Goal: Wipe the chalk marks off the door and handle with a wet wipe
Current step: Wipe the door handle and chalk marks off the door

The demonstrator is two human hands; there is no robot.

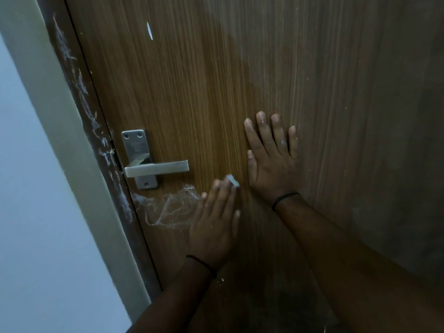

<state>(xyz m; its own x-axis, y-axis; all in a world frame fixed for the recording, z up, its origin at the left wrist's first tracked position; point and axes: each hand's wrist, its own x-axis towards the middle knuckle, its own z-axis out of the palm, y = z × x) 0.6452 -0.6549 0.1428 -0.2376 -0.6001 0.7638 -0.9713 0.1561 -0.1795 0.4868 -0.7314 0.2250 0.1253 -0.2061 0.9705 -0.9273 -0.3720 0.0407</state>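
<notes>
The right hand (272, 155) lies flat and spread against the door (240, 68), holding nothing, while the left hand (216, 222), fingers nearly straight, presses a small pale block (233, 180) under its fingertips; chalk or a folded wipe, I cannot tell. I'd judge that bit light and easily dropped, best pinched by its sides, whereas the door is stiff and smooth and will take firm rubbing. The chalk scribble (168, 207) sits just below the metal handle (156, 168), with more streaks down the door frame (79, 92) at the latch edge.
</notes>
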